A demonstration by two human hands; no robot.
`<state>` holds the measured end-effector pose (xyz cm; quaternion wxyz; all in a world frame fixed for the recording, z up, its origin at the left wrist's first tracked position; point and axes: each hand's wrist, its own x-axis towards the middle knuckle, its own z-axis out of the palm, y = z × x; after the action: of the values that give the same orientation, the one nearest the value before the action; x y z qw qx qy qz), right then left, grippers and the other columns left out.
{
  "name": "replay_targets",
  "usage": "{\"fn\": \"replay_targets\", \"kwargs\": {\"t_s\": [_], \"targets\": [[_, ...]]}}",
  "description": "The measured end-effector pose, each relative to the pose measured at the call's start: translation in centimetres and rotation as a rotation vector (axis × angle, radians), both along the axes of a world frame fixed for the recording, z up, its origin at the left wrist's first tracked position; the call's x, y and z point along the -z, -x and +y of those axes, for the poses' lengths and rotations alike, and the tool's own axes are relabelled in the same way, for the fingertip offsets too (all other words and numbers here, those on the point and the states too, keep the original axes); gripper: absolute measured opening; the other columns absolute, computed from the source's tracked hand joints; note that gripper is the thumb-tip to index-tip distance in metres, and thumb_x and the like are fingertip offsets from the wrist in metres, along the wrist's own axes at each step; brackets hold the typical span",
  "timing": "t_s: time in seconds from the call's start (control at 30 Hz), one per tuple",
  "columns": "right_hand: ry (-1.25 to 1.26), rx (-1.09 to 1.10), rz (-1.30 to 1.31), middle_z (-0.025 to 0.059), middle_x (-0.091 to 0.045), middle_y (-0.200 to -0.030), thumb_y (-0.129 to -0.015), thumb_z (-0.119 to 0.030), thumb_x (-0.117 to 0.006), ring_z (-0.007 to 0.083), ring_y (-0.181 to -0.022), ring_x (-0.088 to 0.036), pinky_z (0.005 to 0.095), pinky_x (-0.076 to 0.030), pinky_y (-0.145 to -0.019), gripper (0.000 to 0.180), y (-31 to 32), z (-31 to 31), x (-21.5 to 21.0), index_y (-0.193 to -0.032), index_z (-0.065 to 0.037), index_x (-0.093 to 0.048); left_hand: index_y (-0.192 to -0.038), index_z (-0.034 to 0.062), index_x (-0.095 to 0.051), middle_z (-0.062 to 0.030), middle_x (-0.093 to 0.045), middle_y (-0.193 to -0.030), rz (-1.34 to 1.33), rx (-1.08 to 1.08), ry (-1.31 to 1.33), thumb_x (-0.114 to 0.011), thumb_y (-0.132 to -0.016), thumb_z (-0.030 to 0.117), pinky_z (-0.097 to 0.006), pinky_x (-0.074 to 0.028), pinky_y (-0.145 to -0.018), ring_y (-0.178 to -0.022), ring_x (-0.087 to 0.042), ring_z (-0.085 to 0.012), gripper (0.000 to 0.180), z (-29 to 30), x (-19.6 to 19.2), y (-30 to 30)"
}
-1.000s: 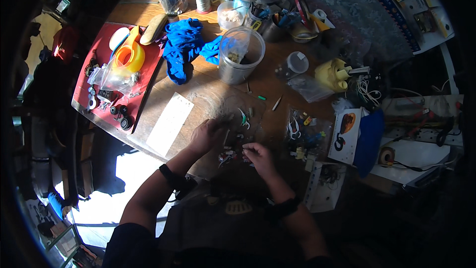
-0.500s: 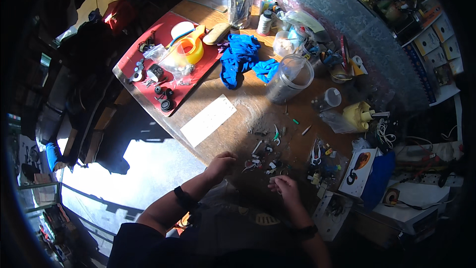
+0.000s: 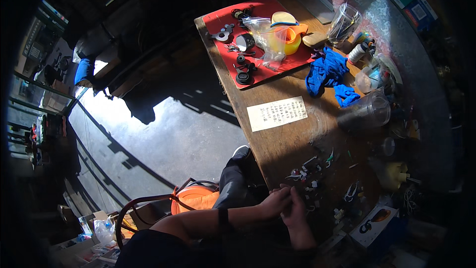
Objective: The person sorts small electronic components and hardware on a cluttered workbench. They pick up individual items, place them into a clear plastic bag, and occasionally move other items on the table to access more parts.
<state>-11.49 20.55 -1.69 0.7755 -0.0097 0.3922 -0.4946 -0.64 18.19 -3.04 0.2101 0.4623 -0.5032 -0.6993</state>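
Observation:
My left hand [image 3: 274, 204] and my right hand [image 3: 296, 212] meet at the table's near edge, fingers curled and pressed against each other. Whatever lies between the fingers is hidden. Just beyond them are scattered small white and dark parts [image 3: 308, 174] on the wooden table [image 3: 270, 156]. A small green-and-white tool [image 3: 330, 158] rests past those parts. White-handled pliers [image 3: 351, 192] lie to the right, in shadow. Farther off, a sheet of paper [image 3: 277, 114] with handwriting lies flat near the table's left edge.
On the red mat [image 3: 292, 63] sit an orange-yellow container [image 3: 291, 40], plastic bags and black round parts. A blue cloth [image 3: 325, 72] and a clear plastic jar [image 3: 364, 111] stand farther right. An orange-seated chair [image 3: 196, 198] is beside my left arm.
My hands, apart before, have come together. The view has swung left, so the table sits farther right and the chair and my leg show.

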Motion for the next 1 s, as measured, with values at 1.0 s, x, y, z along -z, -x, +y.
{"fn": "replay_targets", "kwargs": {"t_s": [1.0], "targets": [[0.065,0.185,0.630,0.0043,-0.056,-0.075,-0.088,-0.004,-0.050,0.0100,-0.064,-0.053,0.0227,-0.045,-0.061,0.009,-4.3,-12.3,-2.4,-0.096,-0.002,-0.054,-0.087,0.0001,-0.055,-0.0028,-0.053,-0.061,0.068,0.465,-0.225,-0.049,-0.091,0.018,-0.023,-0.039,-0.049,-0.052,-0.048,-0.0091,0.020,-26.0,-4.9,-10.7]]}}
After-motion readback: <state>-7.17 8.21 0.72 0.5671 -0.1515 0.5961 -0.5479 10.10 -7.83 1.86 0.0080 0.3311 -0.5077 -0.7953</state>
